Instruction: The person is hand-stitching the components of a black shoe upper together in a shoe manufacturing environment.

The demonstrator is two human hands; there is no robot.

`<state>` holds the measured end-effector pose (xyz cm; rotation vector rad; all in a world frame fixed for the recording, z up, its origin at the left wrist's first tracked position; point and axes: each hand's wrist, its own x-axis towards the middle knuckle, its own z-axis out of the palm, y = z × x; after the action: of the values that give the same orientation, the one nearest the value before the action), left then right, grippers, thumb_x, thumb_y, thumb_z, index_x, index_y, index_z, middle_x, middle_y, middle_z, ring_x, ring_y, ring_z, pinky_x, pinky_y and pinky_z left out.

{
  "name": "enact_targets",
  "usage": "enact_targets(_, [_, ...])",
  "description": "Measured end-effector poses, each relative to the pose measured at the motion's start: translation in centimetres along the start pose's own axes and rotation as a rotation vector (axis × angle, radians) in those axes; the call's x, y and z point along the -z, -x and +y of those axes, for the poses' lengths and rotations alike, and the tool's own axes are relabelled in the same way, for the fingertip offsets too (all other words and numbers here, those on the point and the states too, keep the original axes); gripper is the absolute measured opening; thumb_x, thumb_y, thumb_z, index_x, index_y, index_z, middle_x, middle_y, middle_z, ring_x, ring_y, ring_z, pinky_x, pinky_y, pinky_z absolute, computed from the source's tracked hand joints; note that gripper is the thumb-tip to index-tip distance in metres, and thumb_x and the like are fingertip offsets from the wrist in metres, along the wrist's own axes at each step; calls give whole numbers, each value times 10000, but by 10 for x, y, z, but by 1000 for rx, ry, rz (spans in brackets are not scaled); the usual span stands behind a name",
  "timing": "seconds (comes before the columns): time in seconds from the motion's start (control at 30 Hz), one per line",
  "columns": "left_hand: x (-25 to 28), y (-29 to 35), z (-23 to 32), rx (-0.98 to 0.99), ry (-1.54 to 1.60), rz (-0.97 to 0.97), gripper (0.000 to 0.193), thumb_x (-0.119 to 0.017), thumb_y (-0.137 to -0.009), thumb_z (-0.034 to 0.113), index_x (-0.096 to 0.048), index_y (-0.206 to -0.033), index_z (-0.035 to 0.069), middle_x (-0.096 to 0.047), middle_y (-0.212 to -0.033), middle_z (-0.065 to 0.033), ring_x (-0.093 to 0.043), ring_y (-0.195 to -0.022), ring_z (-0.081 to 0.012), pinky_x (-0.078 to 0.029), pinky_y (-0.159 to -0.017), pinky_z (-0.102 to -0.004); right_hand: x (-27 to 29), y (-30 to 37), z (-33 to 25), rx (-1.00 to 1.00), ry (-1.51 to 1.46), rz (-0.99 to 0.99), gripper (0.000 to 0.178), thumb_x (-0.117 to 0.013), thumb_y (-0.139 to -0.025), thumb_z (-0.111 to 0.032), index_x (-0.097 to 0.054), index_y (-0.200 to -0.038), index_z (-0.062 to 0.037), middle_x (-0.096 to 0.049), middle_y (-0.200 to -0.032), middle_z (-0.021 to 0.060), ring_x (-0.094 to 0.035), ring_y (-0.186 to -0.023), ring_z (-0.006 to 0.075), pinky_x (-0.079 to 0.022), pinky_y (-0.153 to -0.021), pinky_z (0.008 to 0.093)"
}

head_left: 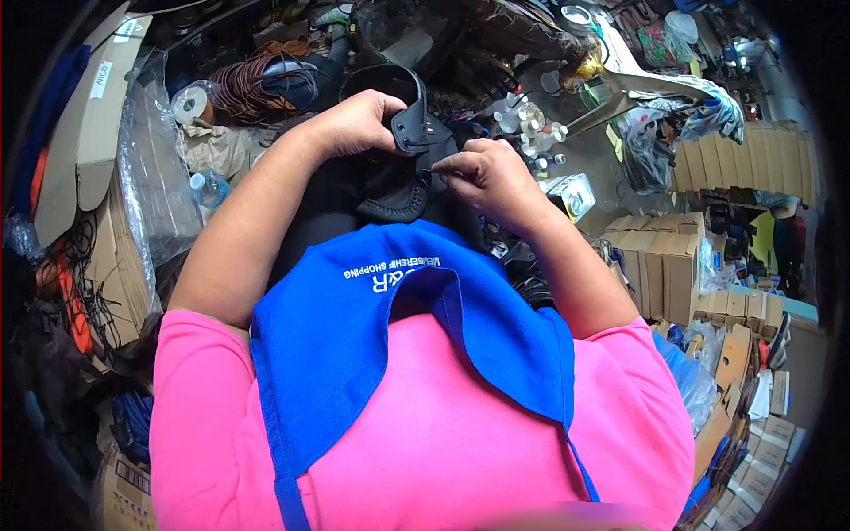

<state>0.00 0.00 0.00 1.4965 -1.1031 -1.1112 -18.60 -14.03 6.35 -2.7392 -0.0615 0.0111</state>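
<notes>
A black leather shoe rests on my lap, with heavy stitching along its rounded near end. Its upper curls up at the far side, and a flap with small eyelets shows beside my fingers. My left hand is closed on the edge of this upper, thumb bent over it. At the right of the shoe, my right hand is pinched, its fingertips close to the stitched part. A thin dark line shows at those fingertips, too small to make out.
Bundled brown cord and a spool lie far left, near a plastic bottle. Several small bottles stand beyond my right hand. Cardboard boxes are stacked at right; tall cardboard sheets lean at left.
</notes>
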Motion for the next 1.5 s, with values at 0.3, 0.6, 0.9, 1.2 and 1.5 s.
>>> enact_targets(0.3, [-1,-5,5,3,6,-30,305,-736,-683,92,-665,-969,15,-634,-919,-16,-550,-889,-107,-407,-869,-273,3,-9,-8,-54,40,-30,173,-651,-727,-114,-693,-884,-57,-613,-742,144,-612,-714,291,-489,-662,369])
enact_targets(0.6, [1,-2,5,-153,-248,-72,465,-772,-635,129,-629,-1066,27,-571,-1020,-83,-531,-1021,-218,-390,-927,-311,-1,-12,28,-146,-414,-196,201,-692,-781,-92,-686,-982,-78,-546,-861,41,-571,-834,169,-456,-759,286])
enact_targets(0.9, [-4,-4,1,-103,-169,-37,499,-785,-592,110,-623,-1057,32,-565,-1023,-94,-527,-1036,-238,-395,-933,-326,-31,-17,30,-338,-875,-162,117,-701,-765,-53,-672,-875,-26,-611,-826,31,-593,-780,106,-481,-701,263])
enact_targets(1.2, [28,39,0,-218,-523,461,400,-471,-759,21,-549,-1150,45,-501,-1127,-128,-513,-1048,-257,-415,-929,-325,-31,1,15,-97,-414,119,149,-708,-749,-102,-680,-891,-70,-562,-793,73,-581,-743,210,-467,-654,325])
enact_targets(1.5, [-25,102,14,-247,-448,569,326,-565,-772,-80,-665,-1039,79,-553,-810,-62,-574,-718,-165,-480,-677,-282,-48,25,-6,14,66,226,397,-613,-711,-52,-653,-1087,-173,-495,-765,39,-516,-773,215,-338,-789,386])
